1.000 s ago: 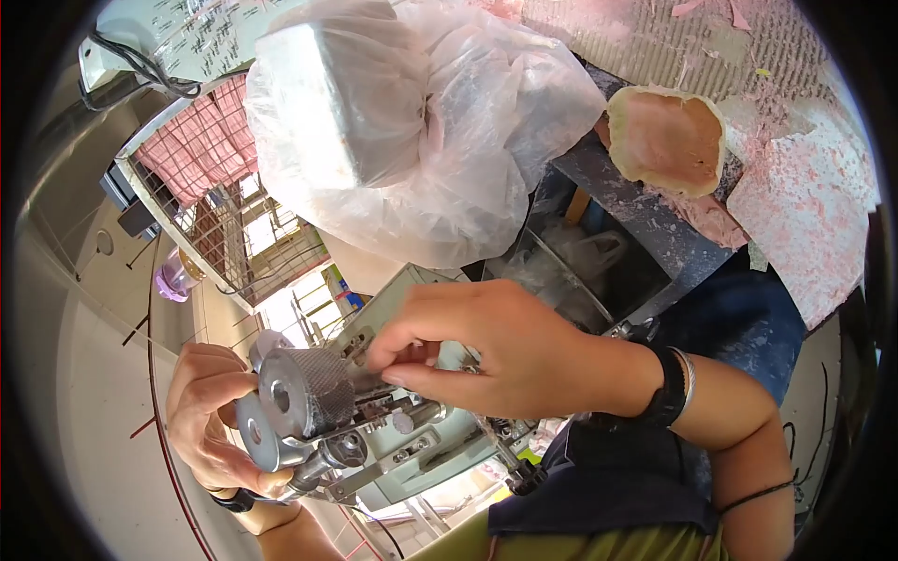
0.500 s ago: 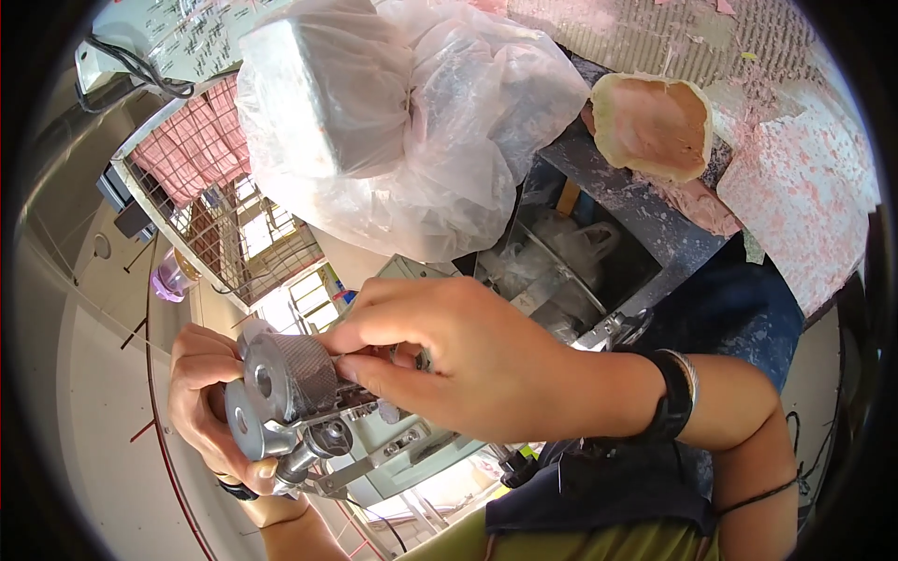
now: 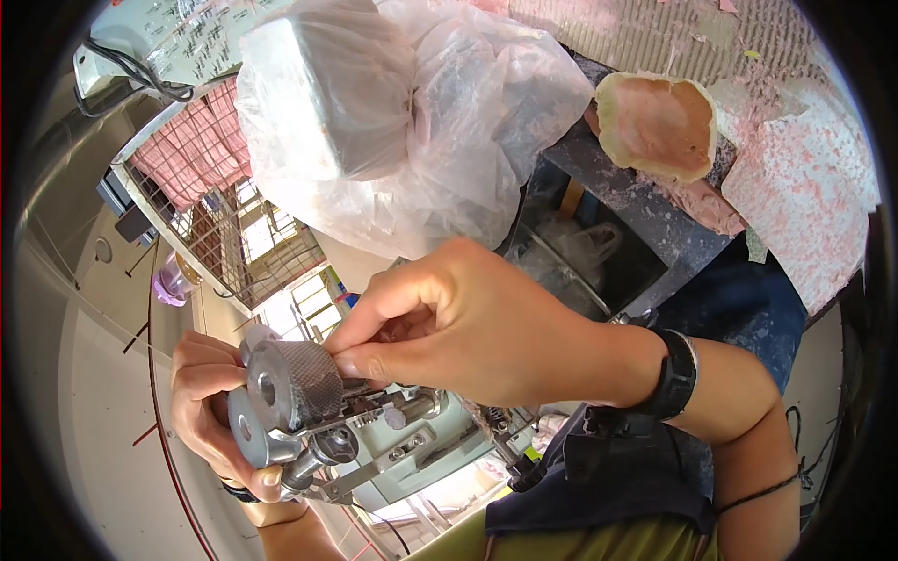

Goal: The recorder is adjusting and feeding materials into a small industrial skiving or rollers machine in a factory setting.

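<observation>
A metal roller assembly (image 3: 351, 449) sits in front of me, on the pale green body (image 3: 398, 481) of a machine. Its thick knurled roller (image 3: 313, 376) has a smooth round end with a hole, and a plain metal disc (image 3: 249, 428) lies just below it. My left hand (image 3: 204, 397) is wrapped round the outer side of the rollers, thumb under the disc. From the right, my right hand (image 3: 449, 323) pinches with thumb and forefinger tight against the roller's right edge. Whatever lies between those fingertips is hidden.
Beyond my hands stands a bulky thing wrapped in clear plastic (image 3: 365, 103). A shallow dish (image 3: 655, 126) with pinkish residue rests on a dusty bench at the far right. At left are a wire basket (image 3: 220, 196) with pink cloth and a purple-based container (image 3: 175, 279).
My right wrist has tilted and the back of the hand has risen, uncovering more of the metal parts below it. The fingertips stay by the roller; my left hand has hardly moved.
</observation>
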The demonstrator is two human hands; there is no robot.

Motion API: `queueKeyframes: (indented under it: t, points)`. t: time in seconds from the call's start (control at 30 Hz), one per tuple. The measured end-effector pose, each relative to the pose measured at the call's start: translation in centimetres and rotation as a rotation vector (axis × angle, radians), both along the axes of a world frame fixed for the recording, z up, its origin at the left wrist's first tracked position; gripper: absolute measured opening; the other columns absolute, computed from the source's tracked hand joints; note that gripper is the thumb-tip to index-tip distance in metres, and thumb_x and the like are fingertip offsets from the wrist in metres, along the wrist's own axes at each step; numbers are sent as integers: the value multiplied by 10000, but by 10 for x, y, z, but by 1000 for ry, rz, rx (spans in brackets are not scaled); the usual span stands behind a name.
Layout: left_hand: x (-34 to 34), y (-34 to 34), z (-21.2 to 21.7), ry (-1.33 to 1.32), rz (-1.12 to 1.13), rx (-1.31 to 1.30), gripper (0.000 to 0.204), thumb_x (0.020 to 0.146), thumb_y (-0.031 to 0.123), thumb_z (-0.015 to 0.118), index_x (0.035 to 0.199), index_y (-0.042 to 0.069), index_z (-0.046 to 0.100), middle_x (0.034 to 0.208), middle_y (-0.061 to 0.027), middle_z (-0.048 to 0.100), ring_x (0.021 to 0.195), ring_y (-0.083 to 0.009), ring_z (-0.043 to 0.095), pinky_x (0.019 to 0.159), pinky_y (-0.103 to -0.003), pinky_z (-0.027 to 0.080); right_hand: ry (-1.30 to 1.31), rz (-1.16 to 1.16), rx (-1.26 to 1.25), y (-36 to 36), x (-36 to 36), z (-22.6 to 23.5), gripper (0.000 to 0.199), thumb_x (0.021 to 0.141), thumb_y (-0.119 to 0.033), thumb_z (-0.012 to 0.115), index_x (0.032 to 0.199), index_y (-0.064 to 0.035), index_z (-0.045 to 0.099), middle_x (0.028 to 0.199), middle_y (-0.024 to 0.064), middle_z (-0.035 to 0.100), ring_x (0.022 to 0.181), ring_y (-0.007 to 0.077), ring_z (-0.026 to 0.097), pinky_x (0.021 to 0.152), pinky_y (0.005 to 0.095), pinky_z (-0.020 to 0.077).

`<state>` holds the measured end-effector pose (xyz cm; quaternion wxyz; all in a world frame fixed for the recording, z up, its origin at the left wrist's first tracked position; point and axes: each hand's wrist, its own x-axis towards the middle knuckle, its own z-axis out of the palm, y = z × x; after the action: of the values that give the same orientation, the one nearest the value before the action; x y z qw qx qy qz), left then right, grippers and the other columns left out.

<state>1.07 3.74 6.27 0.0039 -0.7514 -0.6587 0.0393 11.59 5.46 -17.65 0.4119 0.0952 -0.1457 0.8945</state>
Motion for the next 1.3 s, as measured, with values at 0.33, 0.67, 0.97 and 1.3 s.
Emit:
queueKeyframes:
  t: [0.33,0.67,0.97,1.3]
  points:
    - [-4,3,2,25,-85,2,874,571,845,771,849,42,567,815,-41,452,746,-180,446,679,-319,370,-319,-530,-19,-23,1,23,116,896,-77,665,856,-3,585,829,161,618,802,409,624,671,460,490]
    - [-7,3,5,-12,-83,-1,904,560,860,770,852,25,582,815,-41,459,747,-179,452,673,-315,375,-103,-372,-43,-27,-15,18,149,929,-15,693,1050,-2,608,966,69,613,811,139,615,729,291,523]
    - [-3,1,-4,9,-70,53,937,571,911,731,860,35,562,830,-33,431,770,-175,435,694,-316,366,-73,-435,-106,-27,-17,11,113,887,-56,712,950,31,675,812,165,684,724,271,689,657,372,529]
    - [-8,7,3,13,-154,-22,845,638,834,720,853,35,547,830,-39,420,771,-177,412,695,-325,343,-64,-321,9,-17,-10,13,129,861,-25,750,920,11,641,823,41,652,709,76,612,635,255,513]
